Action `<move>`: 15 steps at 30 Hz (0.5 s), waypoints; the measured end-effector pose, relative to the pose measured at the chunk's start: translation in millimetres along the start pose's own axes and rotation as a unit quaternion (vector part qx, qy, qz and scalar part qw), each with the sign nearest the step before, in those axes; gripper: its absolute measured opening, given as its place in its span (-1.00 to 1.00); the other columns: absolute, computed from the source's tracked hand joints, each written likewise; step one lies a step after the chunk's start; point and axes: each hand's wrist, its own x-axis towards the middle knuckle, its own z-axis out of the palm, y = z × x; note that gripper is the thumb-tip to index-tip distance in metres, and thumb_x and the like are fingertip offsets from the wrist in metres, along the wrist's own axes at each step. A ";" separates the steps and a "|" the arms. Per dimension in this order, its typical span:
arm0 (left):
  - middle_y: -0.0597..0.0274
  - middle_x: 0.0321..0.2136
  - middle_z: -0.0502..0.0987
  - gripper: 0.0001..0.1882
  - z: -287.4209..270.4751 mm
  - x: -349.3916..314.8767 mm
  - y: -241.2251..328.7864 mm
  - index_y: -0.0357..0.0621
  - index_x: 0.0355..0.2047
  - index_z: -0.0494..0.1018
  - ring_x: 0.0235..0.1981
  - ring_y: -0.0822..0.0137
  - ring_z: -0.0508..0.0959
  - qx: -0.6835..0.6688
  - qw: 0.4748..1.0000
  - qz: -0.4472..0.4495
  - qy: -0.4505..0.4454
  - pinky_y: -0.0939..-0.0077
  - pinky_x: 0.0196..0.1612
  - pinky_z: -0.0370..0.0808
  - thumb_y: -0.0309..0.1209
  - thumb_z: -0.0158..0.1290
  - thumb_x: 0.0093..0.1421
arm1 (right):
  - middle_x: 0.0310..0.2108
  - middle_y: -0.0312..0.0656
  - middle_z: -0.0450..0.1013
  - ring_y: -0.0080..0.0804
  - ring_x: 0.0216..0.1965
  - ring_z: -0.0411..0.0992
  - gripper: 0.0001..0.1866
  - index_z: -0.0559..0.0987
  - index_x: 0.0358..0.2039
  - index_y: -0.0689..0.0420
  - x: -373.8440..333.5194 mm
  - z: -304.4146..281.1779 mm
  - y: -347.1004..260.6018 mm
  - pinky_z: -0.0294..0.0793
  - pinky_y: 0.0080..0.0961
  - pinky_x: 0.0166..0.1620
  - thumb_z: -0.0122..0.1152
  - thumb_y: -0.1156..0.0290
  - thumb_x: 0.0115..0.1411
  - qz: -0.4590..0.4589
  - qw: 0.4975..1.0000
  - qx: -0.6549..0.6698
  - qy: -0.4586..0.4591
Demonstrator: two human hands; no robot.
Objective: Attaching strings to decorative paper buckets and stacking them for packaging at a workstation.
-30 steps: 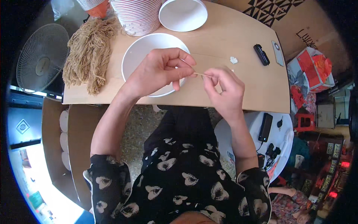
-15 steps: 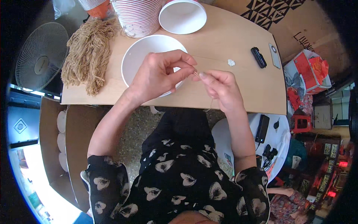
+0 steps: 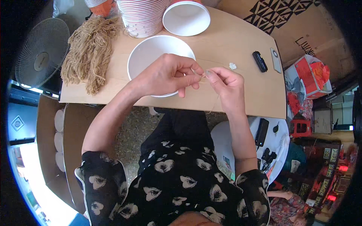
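The left hand (image 3: 167,77) and the right hand (image 3: 228,84) meet above the counter (image 3: 249,98), each narrowed to a thumb-and-forefinger pinch, with a thin tan strand (image 3: 204,75) between their tips. The left hand's other fingers curl loosely behind its pinch; whether they also trap any fibre is too small to tell. The strand's visible bit is very short, and a fine tail appears to hang below the right hand, toward the counter's near edge. Work this fine seems to call for 2 steady pinches: let the left anchor the strand while the right does the small turning or drawing, with just enough pull to take out slack, since a hard tug could snap or fray so thin a fibre. Rolling it between the pads rather than gripping with the nails should spare it. The loose tail is best let hang free so that it does not snag on the rim of the white tub (image 3: 140,56), which the left hand partly covers from this view. Resting the forearms on the counter's edge could help against tremor. The tan yarn bundle (image 3: 88,52) lies well apart to the left; a tall stack of tubs (image 3: 141,17) and 1 tipped tub (image 3: 186,19) stand at the back, leaving room for both elbows.
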 end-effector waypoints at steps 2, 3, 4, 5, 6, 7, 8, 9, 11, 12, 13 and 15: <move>0.25 -0.49 0.57 -0.77 0.3 -0.4 -1.7 -0.36 -0.11 0.47 -0.63 0.60 0.48 -0.010 1.000 0.003 0.002 0.72 -0.55 0.44 -0.43 0.06 0.33 | -0.62 -0.52 0.27 -0.81 -0.62 0.10 -0.81 0.61 -0.32 0.26 1.8 1.2 -0.2 0.02 -0.75 -0.54 0.19 0.37 0.29 0.019 0.997 0.064 -0.026; 0.25 -0.50 0.58 -0.80 0.9 -0.9 -0.3 -0.35 -0.17 0.51 -0.62 0.58 0.49 -0.003 1.000 0.001 0.003 0.70 -0.54 0.46 -0.43 0.08 0.30 | -0.62 -0.52 0.27 -0.81 -0.62 0.10 -0.81 0.61 -0.32 0.26 2.2 2.4 -1.0 0.02 -0.75 -0.54 0.19 0.37 0.29 0.020 0.997 0.064 -0.025; 0.26 -0.52 0.59 -0.82 1.7 -0.5 1.5 -0.34 -0.24 0.55 -0.62 0.57 0.51 0.003 1.000 0.000 0.003 0.69 -0.53 0.49 -0.43 0.11 0.28 | -0.62 -0.51 0.27 -0.81 -0.62 0.10 -0.81 0.60 -0.35 0.25 2.8 3.5 -2.8 0.02 -0.75 -0.55 0.19 0.36 0.29 0.031 0.996 0.080 -0.034; 0.26 -0.52 0.59 -0.82 2.6 0.0 2.8 -0.34 -0.24 0.55 -0.62 0.57 0.51 0.003 1.000 0.000 0.001 0.69 -0.53 0.49 -0.43 0.11 0.28 | -0.62 -0.51 0.27 -0.80 -0.62 0.10 -0.80 0.59 -0.37 0.23 3.2 4.6 -4.0 0.02 -0.75 -0.55 0.19 0.35 0.29 0.043 0.993 0.096 -0.043; 0.28 -0.54 0.58 -0.83 3.6 0.6 4.1 -0.32 -0.26 0.56 -0.63 0.57 0.49 -0.002 1.000 -0.007 0.010 0.69 -0.54 0.46 -0.42 0.12 0.27 | -0.62 -0.51 0.27 -0.80 -0.62 0.10 -0.80 0.59 -0.37 0.23 3.5 5.7 -4.5 0.02 -0.75 -0.55 0.19 0.35 0.29 0.043 0.994 0.096 -0.041; 0.30 -0.56 0.56 -0.84 4.5 1.5 5.5 -0.30 -0.28 0.58 -0.64 0.57 0.48 -0.006 1.000 -0.014 0.019 0.68 -0.56 0.44 -0.42 0.14 0.26 | -0.62 -0.50 0.26 -0.81 -0.62 0.09 -0.80 0.57 -0.40 0.22 3.6 6.3 -5.0 0.01 -0.75 -0.55 0.20 0.34 0.29 0.039 0.994 0.090 -0.041; 0.30 -0.56 0.56 -0.84 4.1 1.9 6.8 -0.30 -0.28 0.58 -0.64 0.57 0.48 -0.006 1.000 -0.014 0.016 0.68 -0.56 0.44 -0.42 0.14 0.26 | -0.62 -0.50 0.26 -0.81 -0.62 0.08 -0.79 0.55 -0.43 0.21 3.7 6.0 -5.0 -0.01 -0.75 -0.56 0.21 0.34 0.28 0.034 0.995 0.084 -0.041; 0.31 -0.58 0.55 -0.84 3.0 2.0 7.9 -0.29 -0.28 0.58 -0.64 0.59 0.44 0.022 1.000 -0.011 0.009 0.69 -0.57 0.39 -0.42 0.14 0.25 | -0.62 -0.50 0.26 -0.81 -0.62 0.08 -0.79 0.55 -0.43 0.21 4.1 3.8 -4.4 -0.01 -0.75 -0.56 0.21 0.34 0.28 0.035 0.995 0.085 -0.037; 0.32 -0.60 0.53 -0.85 2.5 1.5 6.5 -0.29 -0.28 0.58 -0.64 0.61 0.41 0.050 0.999 -0.008 -0.001 0.69 -0.58 0.35 -0.43 0.15 0.24 | -0.59 -0.48 0.34 -0.81 -0.57 0.19 -0.73 0.59 -0.38 0.24 5.2 -4.0 -1.5 0.13 -0.79 -0.52 0.19 0.28 0.31 0.062 0.990 0.087 -0.092; 0.35 -0.61 0.52 -0.85 3.4 0.6 4.7 -0.29 -0.29 0.59 -0.63 0.63 0.38 0.074 0.997 0.018 0.007 0.70 -0.58 0.31 -0.43 0.16 0.24 | -0.59 -0.48 0.34 -0.81 -0.57 0.19 -0.73 0.59 -0.38 0.24 6.2 -8.4 -1.3 0.13 -0.79 -0.52 0.19 0.28 0.31 0.064 0.990 0.088 -0.088; 0.38 -0.62 0.51 -0.86 4.4 -0.2 3.0 -0.29 -0.30 0.59 -0.61 0.66 0.36 0.098 0.994 0.044 0.016 0.70 -0.57 0.27 -0.44 0.16 0.23 | -0.60 -0.47 0.32 -0.80 -0.59 0.17 -0.74 0.59 -0.37 0.24 7.2 -13.0 -1.8 0.11 -0.78 -0.54 0.18 0.28 0.32 0.107 0.979 0.115 -0.129; 0.40 -0.61 0.51 -0.87 5.3 -1.5 2.1 -0.30 -0.30 0.59 -0.59 0.67 0.35 0.066 0.997 0.021 0.021 0.71 -0.57 0.27 -0.46 0.16 0.23 | -0.61 -0.46 0.30 -0.79 -0.60 0.16 -0.75 0.58 -0.37 0.23 5.3 -16.2 -6.9 0.09 -0.77 -0.56 0.17 0.28 0.32 0.151 0.964 0.144 -0.166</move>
